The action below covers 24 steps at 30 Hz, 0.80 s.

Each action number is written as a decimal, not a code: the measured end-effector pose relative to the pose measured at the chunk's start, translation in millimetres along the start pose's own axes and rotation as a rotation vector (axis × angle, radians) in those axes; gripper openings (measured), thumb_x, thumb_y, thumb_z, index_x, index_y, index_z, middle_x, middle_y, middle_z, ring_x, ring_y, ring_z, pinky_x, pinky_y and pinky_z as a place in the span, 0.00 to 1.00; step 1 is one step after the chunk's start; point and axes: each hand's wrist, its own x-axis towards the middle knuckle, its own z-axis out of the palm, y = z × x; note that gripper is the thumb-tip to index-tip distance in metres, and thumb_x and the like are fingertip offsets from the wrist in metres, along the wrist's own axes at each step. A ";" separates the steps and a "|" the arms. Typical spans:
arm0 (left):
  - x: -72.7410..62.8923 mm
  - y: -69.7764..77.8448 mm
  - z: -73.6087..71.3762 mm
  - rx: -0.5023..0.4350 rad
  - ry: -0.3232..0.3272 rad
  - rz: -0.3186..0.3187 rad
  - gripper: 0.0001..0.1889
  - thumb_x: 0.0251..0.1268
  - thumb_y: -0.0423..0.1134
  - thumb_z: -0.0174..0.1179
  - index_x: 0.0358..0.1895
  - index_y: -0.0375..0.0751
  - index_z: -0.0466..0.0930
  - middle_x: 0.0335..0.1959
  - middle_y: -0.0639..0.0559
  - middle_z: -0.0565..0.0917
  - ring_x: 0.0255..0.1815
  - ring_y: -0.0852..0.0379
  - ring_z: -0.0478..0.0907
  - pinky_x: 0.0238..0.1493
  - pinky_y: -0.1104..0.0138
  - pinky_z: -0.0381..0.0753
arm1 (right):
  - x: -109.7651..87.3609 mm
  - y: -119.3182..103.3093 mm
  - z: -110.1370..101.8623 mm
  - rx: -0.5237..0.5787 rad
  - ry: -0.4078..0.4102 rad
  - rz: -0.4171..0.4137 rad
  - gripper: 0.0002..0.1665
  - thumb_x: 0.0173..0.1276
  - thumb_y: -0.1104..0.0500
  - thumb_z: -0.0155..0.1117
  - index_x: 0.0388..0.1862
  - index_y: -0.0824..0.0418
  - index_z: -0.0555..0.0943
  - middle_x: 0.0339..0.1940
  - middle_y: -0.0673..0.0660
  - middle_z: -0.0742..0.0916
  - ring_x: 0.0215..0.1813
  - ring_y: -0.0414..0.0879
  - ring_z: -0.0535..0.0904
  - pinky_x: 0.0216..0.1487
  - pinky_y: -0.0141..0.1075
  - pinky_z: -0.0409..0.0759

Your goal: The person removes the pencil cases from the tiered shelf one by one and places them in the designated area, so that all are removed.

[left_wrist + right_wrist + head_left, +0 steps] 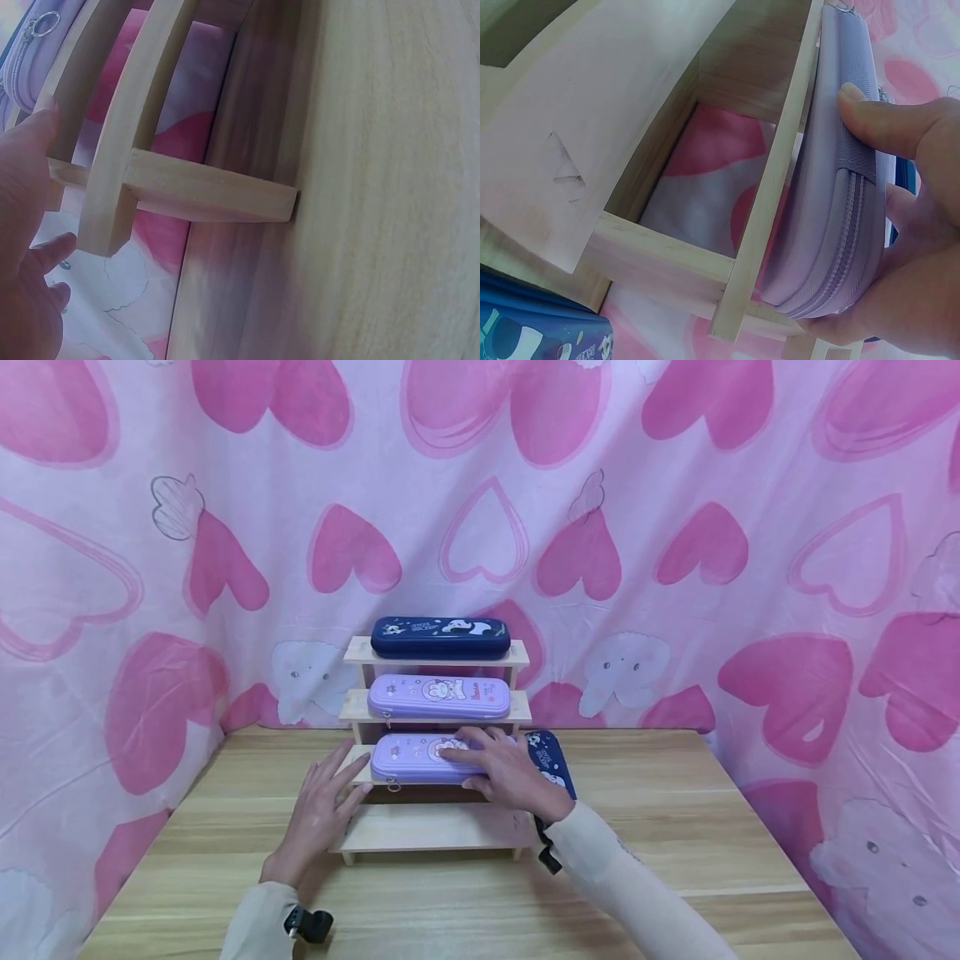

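Note:
On the third step down of a small wooden tiered rack lies a purple zippered pencil case with a cartoon print. My right hand grips its right half, fingers spread over the lid and thumb along the zippered front side. That thumb presses the case's edge in the right wrist view. My left hand is beside the left end of the same step, fingers loosely extended, fingertips right at the board's end. Another purple pencil case sits one step higher, and a navy panda pencil case on the top step.
A second navy pencil case stands to the right of the rack, partly hidden by my right wrist. The rack's lowest board is bare. Behind the wooden table hangs a pink heart-patterned curtain.

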 end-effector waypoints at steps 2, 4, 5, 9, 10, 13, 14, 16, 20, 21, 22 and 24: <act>-0.2 -0.3 0.2 -0.003 -0.001 0.000 0.26 0.74 0.49 0.57 0.71 0.49 0.71 0.80 0.42 0.58 0.79 0.35 0.54 0.78 0.36 0.46 | -1.2 0.2 -0.1 -0.003 -0.001 -0.002 0.33 0.66 0.51 0.70 0.69 0.36 0.75 0.73 0.53 0.74 0.71 0.60 0.68 0.67 0.73 0.63; -0.2 -0.4 0.2 -0.002 -0.001 0.001 0.26 0.74 0.49 0.57 0.71 0.49 0.71 0.80 0.42 0.58 0.79 0.35 0.54 0.78 0.36 0.46 | -2.9 -0.1 -1.0 -0.007 -0.003 0.001 0.32 0.67 0.51 0.70 0.69 0.35 0.75 0.73 0.53 0.74 0.71 0.59 0.69 0.67 0.72 0.63; 0.0 -0.4 0.2 -0.003 -0.001 0.002 0.26 0.74 0.49 0.57 0.72 0.49 0.71 0.80 0.41 0.58 0.79 0.35 0.54 0.78 0.36 0.46 | -3.7 -0.4 -1.7 -0.006 -0.005 0.002 0.32 0.67 0.51 0.70 0.69 0.35 0.74 0.73 0.53 0.74 0.71 0.59 0.68 0.68 0.72 0.62; -0.1 -0.4 0.4 0.003 0.006 0.005 0.26 0.73 0.48 0.58 0.71 0.49 0.71 0.80 0.41 0.58 0.79 0.34 0.55 0.77 0.35 0.47 | -7.6 -1.8 -4.9 0.002 -0.015 0.010 0.32 0.67 0.50 0.69 0.70 0.35 0.74 0.73 0.52 0.74 0.71 0.59 0.68 0.69 0.72 0.61; 0.0 -0.2 0.4 0.004 0.007 0.005 0.26 0.73 0.47 0.58 0.71 0.49 0.71 0.80 0.41 0.58 0.79 0.35 0.55 0.77 0.35 0.47 | -8.5 -2.0 -5.9 0.002 -0.020 0.014 0.32 0.67 0.50 0.69 0.70 0.35 0.74 0.73 0.52 0.74 0.72 0.58 0.68 0.70 0.72 0.60; 0.6 -0.1 -0.1 0.007 0.007 0.006 0.26 0.73 0.48 0.58 0.71 0.49 0.71 0.80 0.42 0.58 0.78 0.34 0.55 0.77 0.36 0.47 | -11.9 -2.0 -8.6 0.003 -0.035 0.027 0.32 0.67 0.50 0.69 0.70 0.33 0.73 0.73 0.51 0.73 0.72 0.58 0.68 0.70 0.71 0.61; 0.7 -0.2 -0.2 0.008 0.006 0.005 0.26 0.73 0.48 0.58 0.71 0.49 0.71 0.80 0.42 0.58 0.79 0.34 0.55 0.78 0.36 0.46 | -13.1 -1.9 -9.5 0.003 -0.038 0.029 0.33 0.67 0.49 0.69 0.70 0.33 0.73 0.73 0.51 0.73 0.73 0.58 0.67 0.70 0.71 0.62; 0.7 -0.6 -0.1 0.008 0.012 0.012 0.26 0.73 0.47 0.58 0.71 0.49 0.71 0.80 0.41 0.58 0.78 0.34 0.55 0.78 0.36 0.47 | -15.5 -1.7 -11.2 0.015 -0.039 0.034 0.32 0.67 0.50 0.69 0.70 0.33 0.73 0.74 0.51 0.73 0.73 0.58 0.67 0.70 0.70 0.62; 0.1 -1.3 0.6 0.006 0.026 0.024 0.26 0.72 0.45 0.60 0.70 0.48 0.72 0.79 0.40 0.59 0.78 0.34 0.56 0.77 0.36 0.48 | -20.4 -1.3 -14.4 0.032 -0.032 0.034 0.33 0.67 0.51 0.69 0.70 0.33 0.74 0.73 0.51 0.73 0.74 0.59 0.66 0.69 0.71 0.62; -0.2 -1.4 0.9 0.005 0.029 0.027 0.26 0.71 0.45 0.60 0.70 0.48 0.72 0.79 0.40 0.60 0.78 0.34 0.57 0.77 0.36 0.48 | -21.7 -1.3 -15.2 0.036 -0.030 0.036 0.33 0.67 0.51 0.69 0.70 0.33 0.74 0.73 0.51 0.73 0.74 0.58 0.66 0.69 0.71 0.62; -0.3 -1.6 1.1 0.004 0.032 0.030 0.26 0.71 0.45 0.61 0.70 0.48 0.73 0.79 0.40 0.60 0.78 0.34 0.57 0.77 0.35 0.48 | -22.9 -1.2 -16.0 0.038 -0.029 0.037 0.33 0.67 0.51 0.69 0.70 0.33 0.73 0.73 0.51 0.73 0.74 0.58 0.65 0.69 0.70 0.62; -0.8 -1.5 1.4 0.001 0.032 0.030 0.26 0.71 0.45 0.61 0.70 0.48 0.73 0.79 0.40 0.61 0.78 0.34 0.57 0.76 0.35 0.48 | -25.6 -1.2 -17.5 0.035 -0.027 0.038 0.33 0.67 0.51 0.69 0.70 0.32 0.73 0.73 0.51 0.73 0.74 0.58 0.65 0.69 0.70 0.62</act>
